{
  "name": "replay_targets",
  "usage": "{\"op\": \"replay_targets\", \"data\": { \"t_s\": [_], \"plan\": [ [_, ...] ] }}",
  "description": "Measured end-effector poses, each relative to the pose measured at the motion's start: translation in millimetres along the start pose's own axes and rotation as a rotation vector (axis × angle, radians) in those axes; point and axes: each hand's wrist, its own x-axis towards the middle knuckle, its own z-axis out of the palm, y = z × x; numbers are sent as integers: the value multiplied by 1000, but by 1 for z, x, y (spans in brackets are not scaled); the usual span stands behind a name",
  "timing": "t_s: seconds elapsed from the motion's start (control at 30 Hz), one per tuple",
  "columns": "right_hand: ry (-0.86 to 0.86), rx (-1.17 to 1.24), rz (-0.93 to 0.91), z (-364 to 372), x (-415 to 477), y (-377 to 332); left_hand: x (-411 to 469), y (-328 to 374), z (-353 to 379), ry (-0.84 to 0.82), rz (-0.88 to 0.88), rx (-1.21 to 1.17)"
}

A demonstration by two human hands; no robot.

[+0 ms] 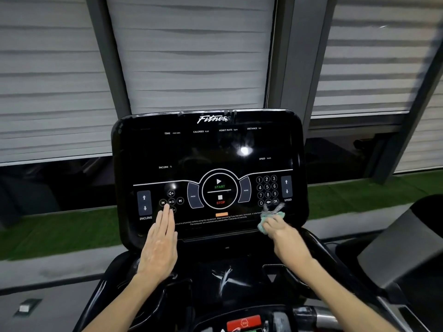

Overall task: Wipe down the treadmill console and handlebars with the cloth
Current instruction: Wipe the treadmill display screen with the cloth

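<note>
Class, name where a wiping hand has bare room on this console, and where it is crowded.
Free: upper screen between Fitness logo and START dial; warning strip between the hands. Crowded: lower corners, left hand and right hand holding the cloth.

I see bare console (208, 149) glass between my flat left hand (159, 240) and my right hand (280, 230) gripping the cloth (263, 226); the upper screen lies open above them.

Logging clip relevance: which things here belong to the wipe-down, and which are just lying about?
Job: glossy black treadmill console; crumpled pale green cloth gripped by right hand; left hand flat on console; silver handlebar.
Lying about: striped grey window blinds; green turf strip; neighbouring grey machine.
</note>
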Motion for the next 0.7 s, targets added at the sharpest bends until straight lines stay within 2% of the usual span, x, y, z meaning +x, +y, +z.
{"op": "replay_targets", "data": {
  "t_s": [0.1, 0.2, 0.3, 0.47, 0.53, 0.7],
  "plan": [
    [-43, 82, -108, 16, 4, -19, 0, -2, -2, 6, 22, 31],
    [-59, 104, -124, 17, 7, -12, 0, -3, -5, 18, 37, 68],
    [-12, 76, -161, 3, -1, 3, 2, -1, -8, 22, 30, 45],
    [-29, 53, 66, -6, -10, 31, 2, 2, -13, 11, 25, 23],
    [-51, 44, 92, -7, -7, 37, 3, 2, -15, -2, 15, 13],
    [37, 567, 338, -36, 21, 9, 9, 19, -31, -11, 3, -38]
  ]
}}
